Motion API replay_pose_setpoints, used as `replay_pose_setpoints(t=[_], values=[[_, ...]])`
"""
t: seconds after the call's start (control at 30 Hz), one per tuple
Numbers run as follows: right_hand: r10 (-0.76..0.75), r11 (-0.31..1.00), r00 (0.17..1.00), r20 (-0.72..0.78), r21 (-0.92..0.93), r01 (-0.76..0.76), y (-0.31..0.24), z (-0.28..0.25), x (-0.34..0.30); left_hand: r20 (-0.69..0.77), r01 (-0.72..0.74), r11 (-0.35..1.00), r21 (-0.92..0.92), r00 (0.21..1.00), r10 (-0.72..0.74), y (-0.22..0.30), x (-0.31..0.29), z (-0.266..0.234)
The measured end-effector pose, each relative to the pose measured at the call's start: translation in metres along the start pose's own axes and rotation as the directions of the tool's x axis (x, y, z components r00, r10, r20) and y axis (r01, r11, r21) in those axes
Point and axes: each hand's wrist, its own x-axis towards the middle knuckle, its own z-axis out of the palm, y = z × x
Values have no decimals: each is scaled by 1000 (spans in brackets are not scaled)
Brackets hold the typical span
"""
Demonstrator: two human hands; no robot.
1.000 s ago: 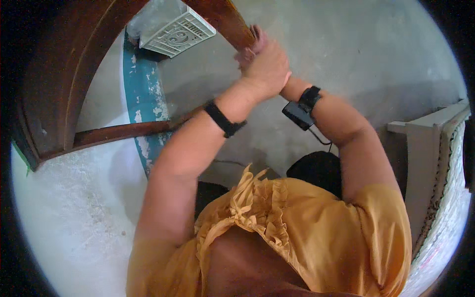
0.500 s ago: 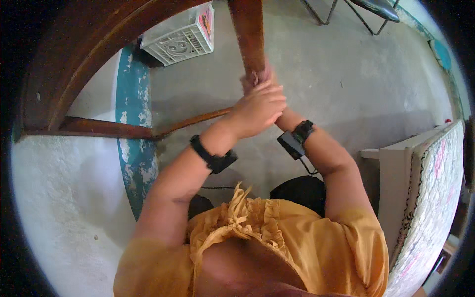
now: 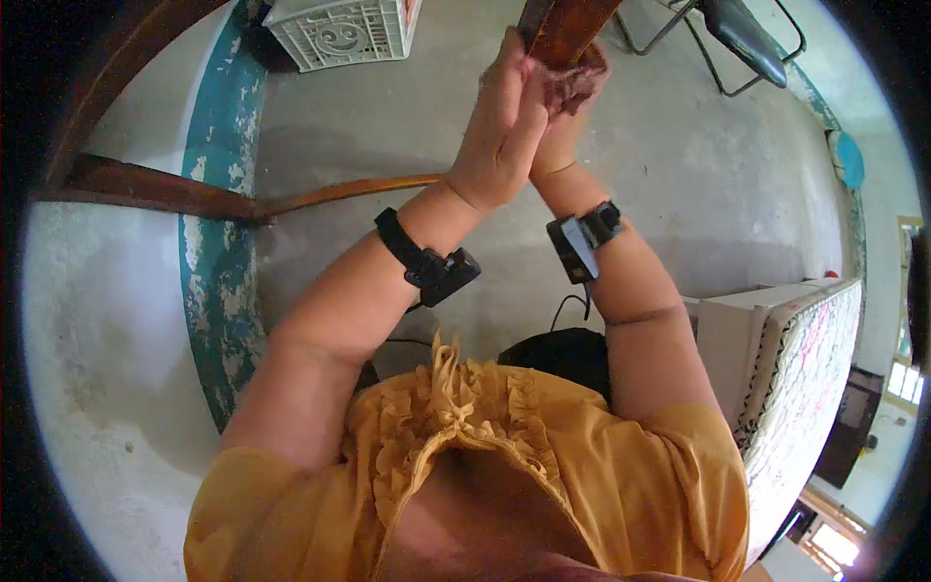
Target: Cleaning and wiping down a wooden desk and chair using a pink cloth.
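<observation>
Both my hands are up at a dark brown wooden post [image 3: 567, 29] at the top centre. My left hand [image 3: 501, 131] lies along its left side, with the fingers partly hidden behind the wood. A crumpled brownish-pink cloth [image 3: 572, 89] is bunched round the post's near end, between my hands. From the right, my right hand [image 3: 561, 136] closes on the cloth against the wood; most of its fingers are out of sight. Each wrist carries a black strap with a small dark box.
A curved wooden frame [image 3: 116, 73] with a lower rail [image 3: 175, 186] stands at the left, by the white and teal wall. Behind it sits a white plastic crate [image 3: 339, 39]. A black-seated metal chair [image 3: 742, 39] is at the far right, a patterned mattress [image 3: 805, 359] nearer.
My left hand has come off my right hand and moved up to the post's left side. Both hands are farther forward, and the view has shifted, with crate and frame higher up.
</observation>
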Motion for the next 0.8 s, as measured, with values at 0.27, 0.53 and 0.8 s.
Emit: replay_pose_setpoints(t=[0.27,0.53,0.8], values=[[432,719,705,562,257,-646,8,25,-151,18,245,969,38,969,-246,6,-33,2],[463,566,107,880,-200,-800,26,28,-173,-34,905,425,-25,425,-905,-57,-141,-60],[258,722,170,951,-73,-688,-46,49,-173,18,923,110,-370,126,-992,-114,-208,-118]])
